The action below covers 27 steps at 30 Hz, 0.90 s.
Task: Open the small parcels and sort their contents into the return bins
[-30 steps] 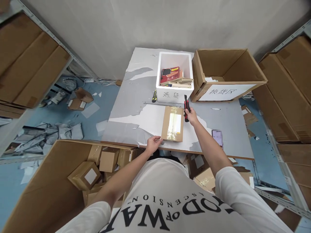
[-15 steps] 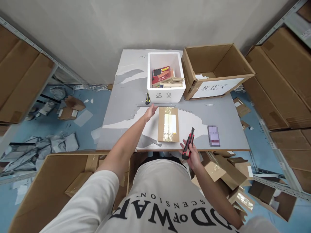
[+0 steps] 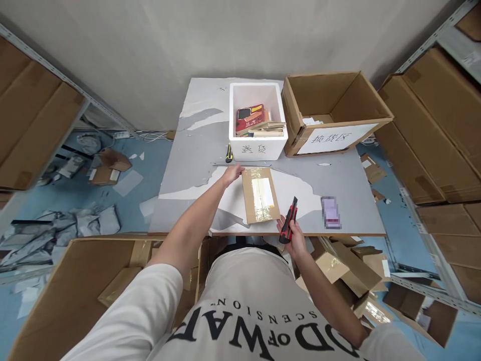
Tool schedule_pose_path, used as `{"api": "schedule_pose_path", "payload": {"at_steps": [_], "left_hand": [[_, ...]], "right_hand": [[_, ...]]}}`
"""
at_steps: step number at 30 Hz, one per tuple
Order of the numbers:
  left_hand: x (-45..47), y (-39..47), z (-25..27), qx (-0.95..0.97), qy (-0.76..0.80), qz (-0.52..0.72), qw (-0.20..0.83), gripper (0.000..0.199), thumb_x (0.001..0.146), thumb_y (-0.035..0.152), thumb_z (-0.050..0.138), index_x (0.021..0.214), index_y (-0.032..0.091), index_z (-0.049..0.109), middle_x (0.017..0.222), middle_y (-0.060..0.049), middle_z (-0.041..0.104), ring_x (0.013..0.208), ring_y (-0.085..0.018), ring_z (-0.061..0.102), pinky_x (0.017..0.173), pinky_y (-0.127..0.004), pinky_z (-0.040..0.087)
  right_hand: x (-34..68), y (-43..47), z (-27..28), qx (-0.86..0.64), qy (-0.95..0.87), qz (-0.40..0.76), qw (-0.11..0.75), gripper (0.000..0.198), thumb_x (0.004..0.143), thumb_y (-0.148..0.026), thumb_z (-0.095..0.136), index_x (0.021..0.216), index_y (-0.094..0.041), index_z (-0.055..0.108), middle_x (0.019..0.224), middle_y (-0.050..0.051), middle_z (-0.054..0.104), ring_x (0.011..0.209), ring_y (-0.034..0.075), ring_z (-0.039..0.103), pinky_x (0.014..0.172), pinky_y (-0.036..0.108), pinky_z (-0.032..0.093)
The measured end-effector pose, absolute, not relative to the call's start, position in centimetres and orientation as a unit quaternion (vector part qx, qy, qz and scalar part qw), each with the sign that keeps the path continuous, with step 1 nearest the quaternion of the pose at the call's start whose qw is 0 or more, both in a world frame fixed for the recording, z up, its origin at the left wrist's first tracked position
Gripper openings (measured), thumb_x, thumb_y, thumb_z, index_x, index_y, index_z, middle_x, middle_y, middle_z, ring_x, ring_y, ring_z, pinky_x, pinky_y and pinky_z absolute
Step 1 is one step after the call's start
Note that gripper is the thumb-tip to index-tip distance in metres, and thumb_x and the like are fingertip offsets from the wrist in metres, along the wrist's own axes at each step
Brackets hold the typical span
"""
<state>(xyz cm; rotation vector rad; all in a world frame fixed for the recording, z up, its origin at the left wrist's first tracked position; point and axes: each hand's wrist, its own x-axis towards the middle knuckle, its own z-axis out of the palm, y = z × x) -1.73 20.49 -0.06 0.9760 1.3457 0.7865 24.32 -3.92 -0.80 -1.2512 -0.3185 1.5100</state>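
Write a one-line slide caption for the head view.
Left hand steadies a taped parcel on the table; right hand grips a red knife.

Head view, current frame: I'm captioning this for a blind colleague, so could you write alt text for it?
A person's left hand touches the far corner of a small taped cardboard parcel on a grey table, while the right hand grips a red utility knife at its near edge. Behind stand a white foam box and an open cardboard box.

On the counter (image 3: 349, 175): one taped parcel (image 3: 260, 194), one white foam box (image 3: 257, 122), one open carton (image 3: 330, 113), two utility knives (image 3: 289, 220) (image 3: 228, 153), one phone (image 3: 331, 212).
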Motion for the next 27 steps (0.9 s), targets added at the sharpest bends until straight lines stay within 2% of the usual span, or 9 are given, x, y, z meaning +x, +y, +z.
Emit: {"api": "schedule_pose_path", "payload": {"at_steps": [3, 5, 9, 15, 23, 25, 27], "left_hand": [[-4.1, 18.5, 0.6, 0.448, 0.609, 0.357, 0.548, 0.034, 0.064, 0.045, 0.074, 0.08, 0.016, 0.075, 0.091, -0.01, 0.074, 0.095, -0.027, 0.066, 0.089, -0.038, 0.048], [-5.7, 16.3, 0.7, 0.451, 0.622, 0.376, 0.517, 0.032, 0.058, 0.039, 0.079, 0.079, 0.016, 0.075, 0.086, -0.009, 0.074, 0.091, -0.027, 0.067, 0.088, -0.039, 0.049], [-7.0, 11.0, -0.6, 0.423, 0.65, 0.41, 0.479, 0.036, 0.053, 0.041, 0.083, 0.078, 0.015, 0.075, 0.079, -0.01, 0.074, 0.086, -0.027, 0.068, 0.082, -0.039, 0.052], [-4.6, 5.9, -3.1, 0.339, 0.685, 0.436, 0.476, 0.041, 0.056, 0.044, 0.081, 0.082, 0.013, 0.074, 0.077, -0.01, 0.073, 0.072, -0.023, 0.068, 0.073, -0.038, 0.054], [-4.4, 6.1, -2.5, 0.348, 0.699, 0.43, 0.454, 0.032, 0.056, 0.041, 0.081, 0.075, 0.017, 0.073, 0.079, -0.01, 0.073, 0.085, -0.027, 0.069, 0.085, -0.041, 0.051], [-4.3, 6.1, -1.9, 0.377, 0.71, 0.418, 0.423, 0.034, 0.059, 0.038, 0.079, 0.085, 0.017, 0.074, 0.091, -0.012, 0.073, 0.094, -0.03, 0.067, 0.092, -0.043, 0.048], [-3.9, 6.4, -1.1, 0.454, 0.706, 0.402, 0.366, 0.048, 0.064, 0.037, 0.076, 0.108, 0.017, 0.07, 0.117, -0.014, 0.067, 0.114, -0.034, 0.059, 0.102, -0.044, 0.041]], "right_hand": [[26.6, -1.2, 0.5, -0.525, -0.168, 0.655, 0.516, 0.033, 0.08, -0.046, 0.065, 0.109, -0.031, 0.057, 0.119, 0.003, 0.067, 0.11, 0.024, 0.064, 0.097, 0.047, 0.054], [28.3, 1.7, 1.4, -0.535, -0.197, 0.668, 0.478, 0.03, 0.082, -0.042, 0.065, 0.107, -0.028, 0.058, 0.115, 0.006, 0.068, 0.103, 0.024, 0.067, 0.092, 0.046, 0.057], [30.3, 8.8, 2.6, -0.549, -0.259, 0.659, 0.443, 0.023, 0.083, -0.035, 0.065, 0.101, -0.023, 0.057, 0.102, 0.008, 0.071, 0.089, 0.021, 0.071, 0.083, 0.041, 0.061], [29.3, 15.8, 2.8, -0.561, -0.325, 0.653, 0.392, 0.028, 0.082, -0.039, 0.067, 0.1, -0.023, 0.055, 0.089, 0.006, 0.071, 0.071, 0.018, 0.07, 0.069, 0.037, 0.063], [28.9, 16.5, 1.9, -0.548, -0.351, 0.648, 0.395, 0.03, 0.079, -0.042, 0.068, 0.098, -0.023, 0.055, 0.083, 0.003, 0.069, 0.07, 0.016, 0.068, 0.067, 0.034, 0.061], [29.5, 15.8, 1.6, -0.554, -0.357, 0.63, 0.41, 0.032, 0.078, -0.043, 0.069, 0.098, -0.023, 0.054, 0.087, 0.003, 0.069, 0.073, 0.015, 0.068, 0.069, 0.032, 0.06], [30.5, 14.4, 1.1, -0.572, -0.365, 0.597, 0.427, 0.034, 0.077, -0.045, 0.069, 0.098, -0.023, 0.053, 0.093, 0.004, 0.069, 0.075, 0.015, 0.069, 0.067, 0.03, 0.059]]}}
